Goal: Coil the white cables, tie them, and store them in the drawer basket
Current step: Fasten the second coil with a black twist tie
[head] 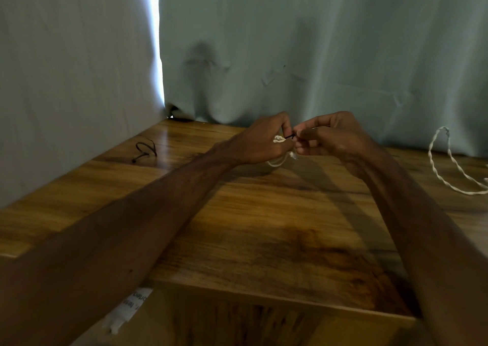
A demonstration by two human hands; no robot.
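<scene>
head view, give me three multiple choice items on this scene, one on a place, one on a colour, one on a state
1. Where does the loose white cable lie?
A. far right of the table
B. front left corner
C. in a drawer

2. What colour is the spare tie lying at the left?
A. red
B. black
C. yellow

3. What is the state of the cable bundle?
A. lying untouched on the table
B. held between both hands
C. hanging on the curtain

Answers: 1 A, it sprawls uncoiled by the right edge of the table. 2 B, dark loops on wood. 3 B, the left hand and right hand pinch it and a black tie.
</scene>
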